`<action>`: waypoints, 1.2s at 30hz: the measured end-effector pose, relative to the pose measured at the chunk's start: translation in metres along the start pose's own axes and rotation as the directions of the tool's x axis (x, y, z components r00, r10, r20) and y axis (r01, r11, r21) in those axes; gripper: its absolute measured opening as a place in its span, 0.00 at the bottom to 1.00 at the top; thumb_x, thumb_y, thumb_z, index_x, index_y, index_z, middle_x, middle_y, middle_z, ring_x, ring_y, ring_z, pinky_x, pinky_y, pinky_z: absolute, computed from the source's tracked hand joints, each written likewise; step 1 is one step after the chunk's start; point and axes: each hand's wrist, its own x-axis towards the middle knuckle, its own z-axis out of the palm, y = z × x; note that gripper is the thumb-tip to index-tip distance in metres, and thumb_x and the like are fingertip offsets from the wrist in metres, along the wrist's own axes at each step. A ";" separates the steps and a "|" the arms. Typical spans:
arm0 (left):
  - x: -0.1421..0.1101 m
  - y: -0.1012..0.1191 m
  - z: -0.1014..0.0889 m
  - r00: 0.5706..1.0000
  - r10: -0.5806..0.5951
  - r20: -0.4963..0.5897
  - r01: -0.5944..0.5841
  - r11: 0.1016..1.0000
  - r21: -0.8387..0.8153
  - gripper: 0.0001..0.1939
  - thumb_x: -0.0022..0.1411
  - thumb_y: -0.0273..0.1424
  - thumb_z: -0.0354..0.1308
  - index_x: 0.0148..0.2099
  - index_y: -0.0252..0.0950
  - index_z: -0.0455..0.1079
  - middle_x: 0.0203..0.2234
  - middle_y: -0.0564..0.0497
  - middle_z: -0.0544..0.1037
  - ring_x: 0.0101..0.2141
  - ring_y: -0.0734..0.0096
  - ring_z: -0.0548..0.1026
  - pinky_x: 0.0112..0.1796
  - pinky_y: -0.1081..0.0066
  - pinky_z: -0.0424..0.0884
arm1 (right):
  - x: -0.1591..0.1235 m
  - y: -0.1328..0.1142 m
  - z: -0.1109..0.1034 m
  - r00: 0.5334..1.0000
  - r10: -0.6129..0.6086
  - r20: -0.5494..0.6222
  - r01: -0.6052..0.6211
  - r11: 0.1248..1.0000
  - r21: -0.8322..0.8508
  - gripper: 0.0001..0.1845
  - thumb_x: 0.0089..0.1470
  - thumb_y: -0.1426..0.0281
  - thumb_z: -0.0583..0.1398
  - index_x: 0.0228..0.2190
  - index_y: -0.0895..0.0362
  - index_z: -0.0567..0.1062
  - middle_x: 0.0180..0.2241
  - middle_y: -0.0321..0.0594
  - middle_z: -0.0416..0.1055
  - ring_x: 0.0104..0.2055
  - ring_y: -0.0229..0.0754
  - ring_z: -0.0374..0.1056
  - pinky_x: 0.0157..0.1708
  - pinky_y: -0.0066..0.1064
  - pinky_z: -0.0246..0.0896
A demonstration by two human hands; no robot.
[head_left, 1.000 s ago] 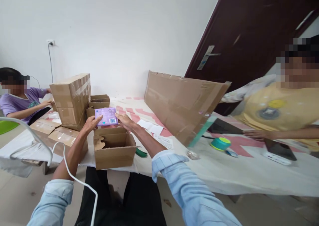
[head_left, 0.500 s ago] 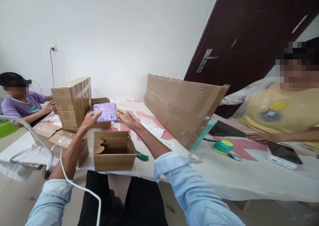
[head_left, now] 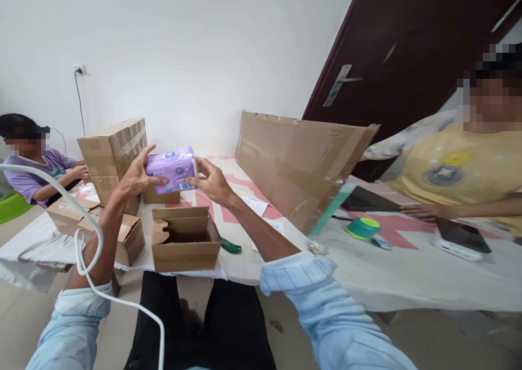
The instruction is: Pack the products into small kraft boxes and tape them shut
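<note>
A purple pack of tissues (head_left: 173, 170), tilted and with a barcode on its lower right, is held up above the table. My left hand (head_left: 141, 177) grips its left end, with the thumb across the near face. The right hand (head_left: 210, 181) is closed on its right end. Below the pack, an open cardboard box (head_left: 185, 257) stands at the table's near edge with its flaps up, and its shaded inside shows no contents. A dark green object (head_left: 231, 245) lies against the box's right side.
Taped cartons (head_left: 110, 152) are stacked at the left, with smaller boxes (head_left: 130, 239) before them. A large cardboard panel (head_left: 302, 169) stands to the right. A white cable (head_left: 134, 308) crosses my left forearm. People sit at left and right; a teal-yellow round object (head_left: 362, 228) lies at right.
Both hands have turned the pack, so its top side and right end now show along with the near face. It has risen slightly. The open box stays on the table.
</note>
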 end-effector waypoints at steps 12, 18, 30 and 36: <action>0.012 -0.088 0.004 0.932 -0.360 0.051 0.271 0.781 0.563 0.32 0.43 0.27 0.72 0.53 0.36 0.74 0.46 0.49 0.80 0.47 0.56 0.77 0.49 0.63 0.73 | -0.055 0.068 -0.036 0.836 0.501 0.224 -0.376 0.821 -0.430 0.29 0.47 0.56 0.74 0.48 0.58 0.84 0.50 0.50 0.81 0.53 0.59 0.75 0.52 0.45 0.72; 0.020 -0.135 0.038 0.869 -0.485 0.102 0.306 0.687 0.659 0.27 0.45 0.22 0.75 0.49 0.32 0.73 0.42 0.48 0.80 0.47 0.58 0.74 0.50 0.65 0.71 | -0.060 0.063 -0.030 0.826 0.507 0.246 -0.373 0.819 -0.435 0.11 0.50 0.62 0.63 0.25 0.57 0.77 0.27 0.36 0.74 0.33 0.43 0.69 0.32 0.32 0.60; 0.028 -0.196 0.070 0.712 -0.702 -0.011 0.441 0.435 0.785 0.30 0.58 0.38 0.74 0.60 0.43 0.69 0.58 0.38 0.78 0.59 0.42 0.76 0.55 0.53 0.71 | -0.045 0.067 -0.034 0.892 0.446 0.073 -0.296 0.698 -0.652 0.13 0.56 0.68 0.57 0.20 0.55 0.69 0.24 0.37 0.71 0.30 0.39 0.64 0.30 0.31 0.48; 0.042 -0.185 0.057 0.694 -0.720 0.017 0.453 0.455 0.767 0.19 0.72 0.40 0.65 0.59 0.36 0.74 0.55 0.42 0.79 0.52 0.55 0.79 0.53 0.51 0.78 | -0.005 0.083 -0.032 0.887 0.458 0.055 -0.276 0.623 -0.732 0.13 0.59 0.70 0.57 0.23 0.56 0.75 0.29 0.40 0.76 0.31 0.40 0.66 0.30 0.31 0.49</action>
